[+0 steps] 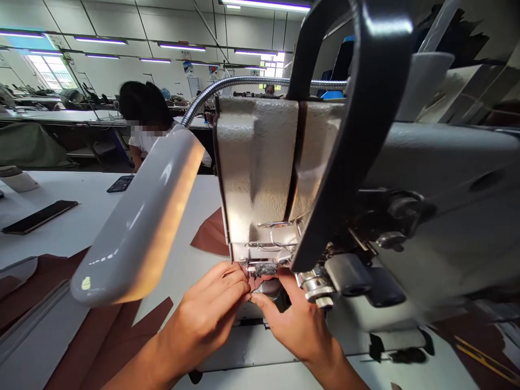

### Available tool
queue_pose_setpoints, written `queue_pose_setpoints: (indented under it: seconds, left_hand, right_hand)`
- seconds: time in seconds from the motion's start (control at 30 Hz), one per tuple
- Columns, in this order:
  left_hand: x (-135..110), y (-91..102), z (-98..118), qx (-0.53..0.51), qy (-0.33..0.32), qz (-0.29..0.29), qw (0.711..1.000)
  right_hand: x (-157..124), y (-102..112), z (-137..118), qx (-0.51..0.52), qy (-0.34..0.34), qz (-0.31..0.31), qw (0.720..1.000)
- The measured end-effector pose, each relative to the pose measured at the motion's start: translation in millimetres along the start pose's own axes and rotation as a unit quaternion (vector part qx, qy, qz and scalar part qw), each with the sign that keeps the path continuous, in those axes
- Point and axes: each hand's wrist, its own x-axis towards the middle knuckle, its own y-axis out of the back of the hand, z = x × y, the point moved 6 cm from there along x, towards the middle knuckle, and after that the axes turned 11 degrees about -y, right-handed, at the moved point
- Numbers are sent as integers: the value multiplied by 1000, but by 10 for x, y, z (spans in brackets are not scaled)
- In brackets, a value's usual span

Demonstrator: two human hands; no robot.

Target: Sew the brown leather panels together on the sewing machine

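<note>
Both my hands meet under the head of a sewing machine (pixel 260 162), close to its needle and presser foot (pixel 251 270). My left hand (pixel 207 303) comes from the left, fingers bent and pressed together on a small reddish-brown leather piece (pixel 254 283). On the other side, my right hand (pixel 300 319) pinches the same piece, its thumb near my left fingertips. Its index finger reaches behind the foot and is partly hidden. Most of the leather piece is covered by my fingers and the machine. Behind my left hand lies another brown stitched piece (pixel 211 233).
A lit lamp (pixel 138 216) hangs at left on a flexible metal neck. More brown pieces (pixel 101 336), a black phone (pixel 39 216) and a calculator (pixel 120 183) lie on the white table. At right are a screwdriver (pixel 406 355) and yellow scissors (pixel 483 357). A person sits opposite.
</note>
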Motion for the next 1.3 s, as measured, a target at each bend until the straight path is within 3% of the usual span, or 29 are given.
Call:
queue_pose_setpoints:
  seconds: [0.2, 0.4, 0.53, 0.8, 1.3]
  left_hand:
    - [30, 13, -98, 6, 3, 18, 1000]
    - [86, 40, -138, 47, -21, 23, 998]
    - [84, 38, -145, 54, -30, 21, 998]
    - [7, -1, -175, 13, -20, 10, 1000]
    - [8, -31, -179, -13, 10, -19, 1000]
  right_hand:
    - [106, 51, -64, -20, 43, 26, 999]
    - [140, 19, -26, 29, 34, -13, 999]
    - [89, -25, -18, 4, 64, -33, 997]
    - [62, -83, 63, -7, 12, -31, 999]
    - [33, -93, 69, -14, -2, -16, 1000]
